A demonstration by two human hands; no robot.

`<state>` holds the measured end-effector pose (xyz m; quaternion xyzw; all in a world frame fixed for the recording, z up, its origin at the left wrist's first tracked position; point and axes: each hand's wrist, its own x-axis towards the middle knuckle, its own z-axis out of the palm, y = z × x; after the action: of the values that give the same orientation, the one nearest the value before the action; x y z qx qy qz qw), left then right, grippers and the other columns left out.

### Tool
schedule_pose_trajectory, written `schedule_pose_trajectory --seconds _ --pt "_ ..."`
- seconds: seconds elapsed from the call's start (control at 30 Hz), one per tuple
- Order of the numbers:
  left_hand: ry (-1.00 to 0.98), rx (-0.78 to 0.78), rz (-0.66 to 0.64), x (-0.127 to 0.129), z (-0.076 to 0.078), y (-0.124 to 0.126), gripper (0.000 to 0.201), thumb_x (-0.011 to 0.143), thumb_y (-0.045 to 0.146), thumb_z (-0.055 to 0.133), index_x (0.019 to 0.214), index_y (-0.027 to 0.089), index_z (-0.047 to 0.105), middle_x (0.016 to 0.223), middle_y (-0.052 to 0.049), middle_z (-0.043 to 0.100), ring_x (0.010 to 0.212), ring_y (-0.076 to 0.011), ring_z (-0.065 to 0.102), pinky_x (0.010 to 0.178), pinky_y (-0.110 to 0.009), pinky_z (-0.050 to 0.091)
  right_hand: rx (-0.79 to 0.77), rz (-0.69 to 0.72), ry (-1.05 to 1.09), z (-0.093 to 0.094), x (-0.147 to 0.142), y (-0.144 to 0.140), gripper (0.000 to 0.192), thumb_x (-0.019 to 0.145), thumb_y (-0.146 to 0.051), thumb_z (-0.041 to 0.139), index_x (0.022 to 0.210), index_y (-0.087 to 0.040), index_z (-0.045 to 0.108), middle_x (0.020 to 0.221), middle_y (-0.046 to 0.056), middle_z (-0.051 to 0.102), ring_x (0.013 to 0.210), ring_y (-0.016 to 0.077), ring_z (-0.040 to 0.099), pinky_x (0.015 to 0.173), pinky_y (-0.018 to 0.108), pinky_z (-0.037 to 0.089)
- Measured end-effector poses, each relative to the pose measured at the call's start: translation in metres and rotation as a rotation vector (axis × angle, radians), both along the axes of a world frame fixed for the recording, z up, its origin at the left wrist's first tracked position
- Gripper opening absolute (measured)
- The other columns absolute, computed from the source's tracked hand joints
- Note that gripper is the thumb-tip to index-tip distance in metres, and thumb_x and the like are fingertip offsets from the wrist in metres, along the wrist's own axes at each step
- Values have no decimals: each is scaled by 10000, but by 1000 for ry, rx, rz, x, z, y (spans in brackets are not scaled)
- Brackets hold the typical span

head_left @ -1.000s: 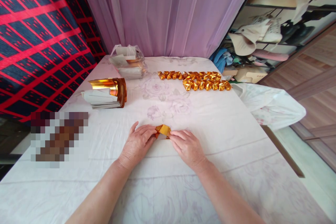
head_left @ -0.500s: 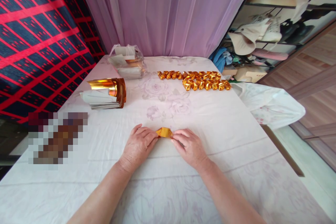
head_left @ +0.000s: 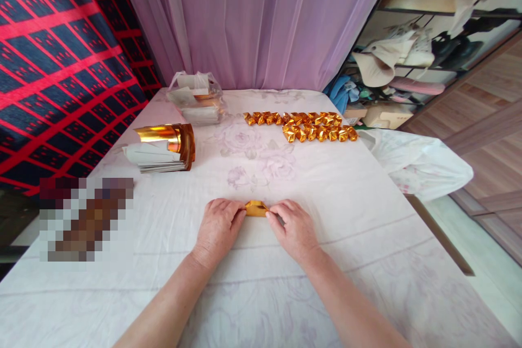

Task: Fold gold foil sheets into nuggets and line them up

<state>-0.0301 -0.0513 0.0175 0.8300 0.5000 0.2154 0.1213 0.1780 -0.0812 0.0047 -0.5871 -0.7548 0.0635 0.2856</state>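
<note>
A small folded piece of gold foil paper (head_left: 256,209) lies low over the tablecloth, pinched at both ends. My left hand (head_left: 220,227) grips its left end between thumb and fingers. On the other end, my right hand (head_left: 294,228) is closed in the same way. The fingertips partly cover the paper's two ends. Farther back, rows of folded gold foil pieces (head_left: 320,132) stand side by side. To the left sits a stack of gold foil sheets and pale paper (head_left: 157,153).
A clear plastic bag (head_left: 196,99) of paper sheets stands at the back left. A blurred-out patch (head_left: 87,220) covers something at the left edge. Beyond the table's right edge are a white bag (head_left: 428,166) and a shelf with shoes and a cap (head_left: 377,65).
The gold paper between my hands has turned or been folded, now showing a flatter front strip with a raised top. My left fingers have curled in closer. The view has shifted slightly.
</note>
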Motion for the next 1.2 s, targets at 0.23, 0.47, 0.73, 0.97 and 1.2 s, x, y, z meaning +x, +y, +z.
schedule_pose_trajectory --seconds 0.23,0.47,0.73,0.97,1.2 --pt "-9 -12 37 3 0 0 125 932 258 541 917 212 656 864 -28 722 832 -226 627 798 -393 446 -11 -47 -19 0 -3 1 169 939 -281 540 810 -206 619 804 28 648 779 182 590 722 291 397" --pt "-22 -5 77 4 -2 0 92 912 223 560 944 211 646 890 -31 710 856 -227 626 807 -386 457 -9 -79 -38 1 -5 2 173 933 -272 538 785 -212 600 792 25 634 769 180 582 708 290 384" --pt "-9 17 86 5 -5 0 122 912 203 546 991 212 638 916 -34 714 870 -234 628 807 -397 463 -37 -105 -44 1 -6 2 56 908 -244 566 893 -212 609 879 33 663 821 194 604 725 296 398" --pt "35 93 19 2 -5 -3 296 935 167 510 1169 271 658 995 -52 666 883 -224 596 812 -395 458 -54 -104 -62 1 -7 3 76 921 -231 552 893 -222 622 867 27 661 802 186 598 705 290 392" --pt "182 117 -36 3 -3 -9 416 884 107 524 1249 267 644 1085 -79 641 933 -239 558 845 -412 459 -17 -82 -125 -1 -7 2 172 938 -225 544 1026 -239 691 895 41 664 799 177 592 704 286 408"
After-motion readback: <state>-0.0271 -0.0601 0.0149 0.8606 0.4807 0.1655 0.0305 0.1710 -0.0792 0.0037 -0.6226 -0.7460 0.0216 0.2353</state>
